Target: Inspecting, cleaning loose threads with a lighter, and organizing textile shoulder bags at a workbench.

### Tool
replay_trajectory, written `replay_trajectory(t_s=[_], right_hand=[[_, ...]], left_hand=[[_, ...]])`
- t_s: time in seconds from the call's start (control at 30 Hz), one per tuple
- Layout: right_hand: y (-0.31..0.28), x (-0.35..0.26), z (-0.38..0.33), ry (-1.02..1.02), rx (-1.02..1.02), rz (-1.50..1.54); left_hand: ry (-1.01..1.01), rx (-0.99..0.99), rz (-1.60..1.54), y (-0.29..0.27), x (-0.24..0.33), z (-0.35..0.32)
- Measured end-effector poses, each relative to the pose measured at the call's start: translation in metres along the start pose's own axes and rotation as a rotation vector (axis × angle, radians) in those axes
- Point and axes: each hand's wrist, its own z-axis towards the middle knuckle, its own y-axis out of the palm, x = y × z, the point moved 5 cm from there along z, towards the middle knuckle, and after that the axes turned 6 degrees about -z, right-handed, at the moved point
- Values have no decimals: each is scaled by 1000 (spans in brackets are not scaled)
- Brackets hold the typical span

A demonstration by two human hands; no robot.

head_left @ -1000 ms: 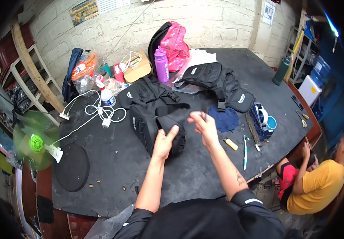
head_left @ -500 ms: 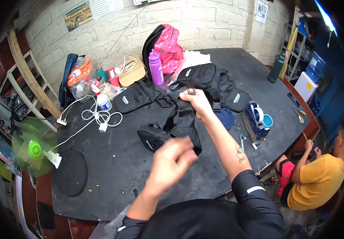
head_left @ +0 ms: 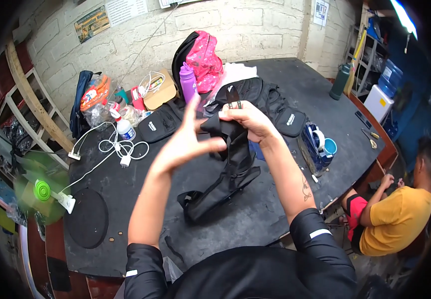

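Observation:
A small black bag (head_left: 225,179) hangs by its strap over the dark table (head_left: 275,219), its lower end resting on the tabletop. My right hand (head_left: 248,119) is raised and closed around the top of the strap. My left hand (head_left: 185,139) is lifted beside it with fingers spread, its fingertips touching the strap just left of the right hand. More black bags (head_left: 270,99) lie on the table behind my hands, and one flat black pouch (head_left: 158,124) lies to their left.
A pink backpack (head_left: 203,60), a purple bottle (head_left: 188,82), a white cable (head_left: 118,147) and a spray bottle (head_left: 123,127) sit at the back left. A tape dispenser (head_left: 318,144) and blue cup (head_left: 329,147) stand right. A person in a yellow shirt (head_left: 390,219) sits at the right.
The right hand has lifted the black bag by its strap off the table. The left hand has risen from low in front up to the strap.

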Motion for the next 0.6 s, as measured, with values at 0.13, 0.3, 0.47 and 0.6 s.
replay_trajectory(t_s=[0.13, 0.3, 0.47, 0.6], right_hand=[[-13, -1, -5, 81, 140, -32], [-4, 33, 4, 190, -384, 264], [-40, 108, 29, 295, 222, 242], [-42, 134, 41, 311, 350, 243]], left_hand=[[-181, -32, -173, -14, -15, 3], [37, -98, -770, -73, -5, 47], [436, 779, 207, -65, -52, 21], [-293, 142, 197, 25, -123, 2]])
